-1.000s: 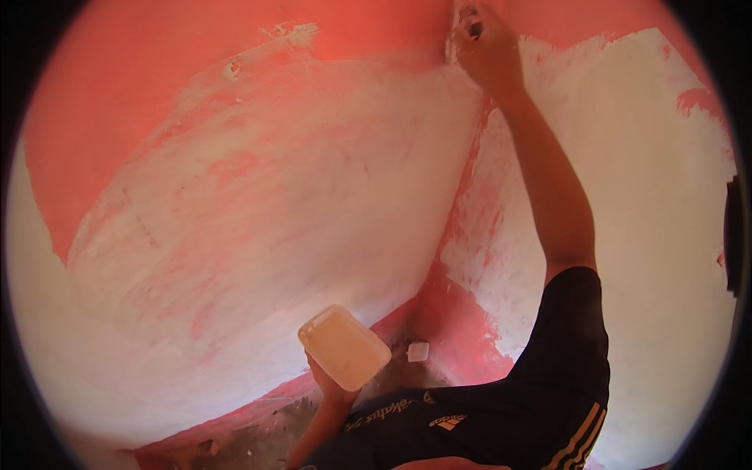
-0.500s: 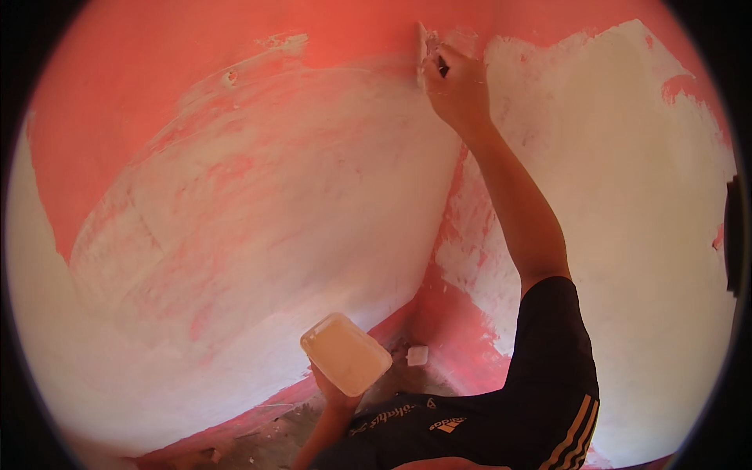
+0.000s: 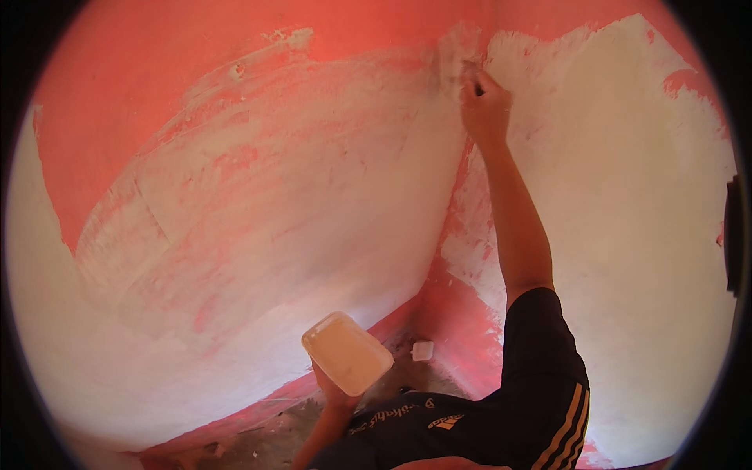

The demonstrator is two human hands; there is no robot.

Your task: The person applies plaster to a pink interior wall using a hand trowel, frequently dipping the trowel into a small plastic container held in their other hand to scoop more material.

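Observation:
My right hand (image 3: 489, 106) is raised to the wall near the corner, its fingers closed round a putty knife (image 3: 471, 69). The blade is smeared by motion and lies against the left wall, beside a whitish patch of wet filler (image 3: 457, 53). Low in front of me, my left hand (image 3: 337, 394) grips a rectangular pale plastic tub (image 3: 348, 354) from below and behind. The tub is tilted, and a cream-coloured surface fills its face. Most of the left fingers are hidden behind it.
The left wall (image 3: 298, 172) is red, largely skimmed with uneven white filler. Thicker white filler covers the right wall (image 3: 611, 196). A small white square object (image 3: 422, 350) lies on the floor by the corner. Debris dots the floor (image 3: 270, 439) along the wall's foot.
My right hand has swept the putty knife right and slightly down toward the corner, leaving a whitish smear on the red. My left hand and the tub have barely moved.

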